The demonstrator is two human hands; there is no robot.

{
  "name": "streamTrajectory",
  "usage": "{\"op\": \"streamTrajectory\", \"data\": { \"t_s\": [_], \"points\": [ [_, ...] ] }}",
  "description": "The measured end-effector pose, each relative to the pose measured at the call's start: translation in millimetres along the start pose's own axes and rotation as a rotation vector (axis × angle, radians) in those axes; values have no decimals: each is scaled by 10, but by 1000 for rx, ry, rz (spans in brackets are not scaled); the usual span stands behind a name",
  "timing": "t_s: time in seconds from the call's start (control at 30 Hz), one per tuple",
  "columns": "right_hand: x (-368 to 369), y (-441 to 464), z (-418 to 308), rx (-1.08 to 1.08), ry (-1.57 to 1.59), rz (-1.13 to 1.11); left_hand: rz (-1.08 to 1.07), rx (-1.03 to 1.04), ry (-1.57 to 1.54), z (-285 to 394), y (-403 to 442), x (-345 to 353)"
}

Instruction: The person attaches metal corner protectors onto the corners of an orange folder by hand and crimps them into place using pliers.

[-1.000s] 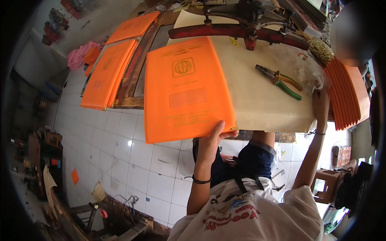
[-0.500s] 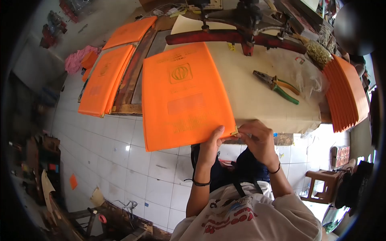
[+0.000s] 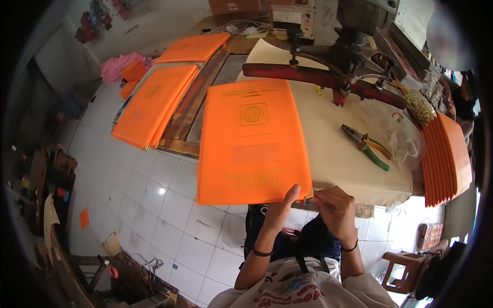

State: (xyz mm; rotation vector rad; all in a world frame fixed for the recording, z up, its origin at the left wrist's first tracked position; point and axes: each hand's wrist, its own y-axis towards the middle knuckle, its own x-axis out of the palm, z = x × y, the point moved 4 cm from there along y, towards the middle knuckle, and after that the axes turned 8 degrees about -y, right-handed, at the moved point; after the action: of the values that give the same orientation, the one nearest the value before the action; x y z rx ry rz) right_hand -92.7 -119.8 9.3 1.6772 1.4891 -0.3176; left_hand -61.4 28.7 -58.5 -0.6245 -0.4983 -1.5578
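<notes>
An orange folder (image 3: 254,172) with printed gold lettering and a round emblem lies tilted over the table's front edge. My left hand (image 3: 279,214) grips its lower edge near the right corner, thumb on top and fingers underneath. On that corner sits a small gold metal corner piece (image 3: 309,193). The fingers of my right hand (image 3: 336,208) are pinched together at this corner piece, and part of them is hidden behind the hand. Pliers (image 3: 367,146) with green and yellow handles rest on the table to the right of the folder.
Stacked orange folders (image 3: 154,105) lie at the table's left, and a row of them (image 3: 444,161) stands at the right. A red and black metal press (image 3: 328,82) rises behind the work. Clear plastic (image 3: 393,128) lies beside the pliers. A brown stool (image 3: 403,272) stands lower right.
The whole view has shifted, so table and folder sit lower and further right in the picture. The folder appears straighter; both hands stay at its lower right corner.
</notes>
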Motion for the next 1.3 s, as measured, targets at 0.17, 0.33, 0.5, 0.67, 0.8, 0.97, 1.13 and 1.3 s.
{"op": "streamTrajectory", "data": {
  "t_s": [0.17,0.33,0.5,0.67,0.8,0.97,1.13,1.3],
  "points": [
    [39,-38,37,98,-3,43,24,-56,69,-7,27,17],
    [75,-43,10,79,26,14,-25,-129,-46,-290,62,-80],
    [63,-49,-80,123,-6,-31,-127,-227,-66,-410,81,-189],
    [106,-95,70,181,32,-36,-38,-38,232,-107,-97,-163],
    [172,-136,169,290,200,-34,-7,-107,370,173,-267,-318],
    [280,-140,186,400,847,-110,-152,-138,332,396,-505,-207],
    [230,-71,116,337,948,-98,-127,-132,159,452,-543,81],
    [179,6,7,316,964,-78,-80,-139,-101,443,-400,251]
  ]
}}
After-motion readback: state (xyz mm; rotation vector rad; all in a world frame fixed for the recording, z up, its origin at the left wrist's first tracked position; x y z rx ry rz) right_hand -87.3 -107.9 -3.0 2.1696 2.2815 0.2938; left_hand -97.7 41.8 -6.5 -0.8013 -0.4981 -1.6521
